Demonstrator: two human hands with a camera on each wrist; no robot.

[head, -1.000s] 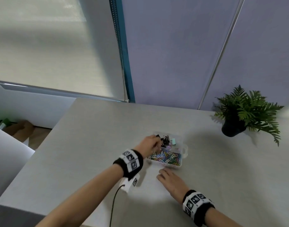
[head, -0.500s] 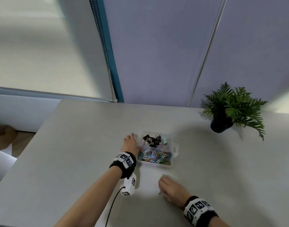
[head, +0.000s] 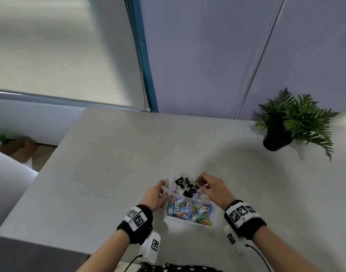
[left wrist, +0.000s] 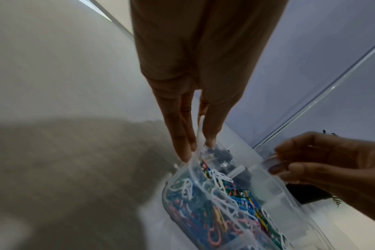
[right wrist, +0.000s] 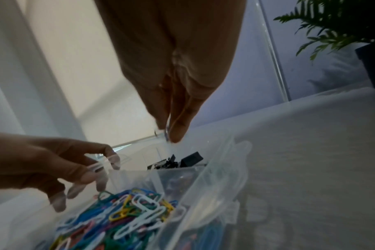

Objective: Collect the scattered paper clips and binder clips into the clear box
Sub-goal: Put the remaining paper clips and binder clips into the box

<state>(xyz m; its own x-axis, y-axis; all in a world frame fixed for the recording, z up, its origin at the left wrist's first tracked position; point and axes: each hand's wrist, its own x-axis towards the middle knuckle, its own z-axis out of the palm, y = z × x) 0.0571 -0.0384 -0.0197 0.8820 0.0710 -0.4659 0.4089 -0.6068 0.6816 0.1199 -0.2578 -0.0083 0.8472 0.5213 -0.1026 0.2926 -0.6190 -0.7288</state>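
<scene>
The clear box (head: 167, 214) sits on the grey table (head: 109, 163) between my hands. Black and lilac binder clips (head: 185, 185) fill its far compartment, and coloured paper clips (head: 189, 211) fill the near one. My left hand (head: 165, 188) pinches the box's clear left rim (left wrist: 198, 135) between thumb and fingers. My right hand (head: 202, 183) hovers over the binder clip compartment. Its thumb and forefinger pinch a small pale clip (right wrist: 166, 133), too blurred to tell which kind. The binder clips (right wrist: 190, 159) lie just below those fingertips.
A potted fern (head: 292, 122) stands at the table's far right. The table's left edge (head: 40, 173) drops off to the floor. A partition wall and a window blind with a bead cord (head: 141, 71) rise behind the far edge.
My right hand lifted off the table in front of the box and came over the binder clip compartment. My left hand stayed at the box's left side and now pinches its rim.
</scene>
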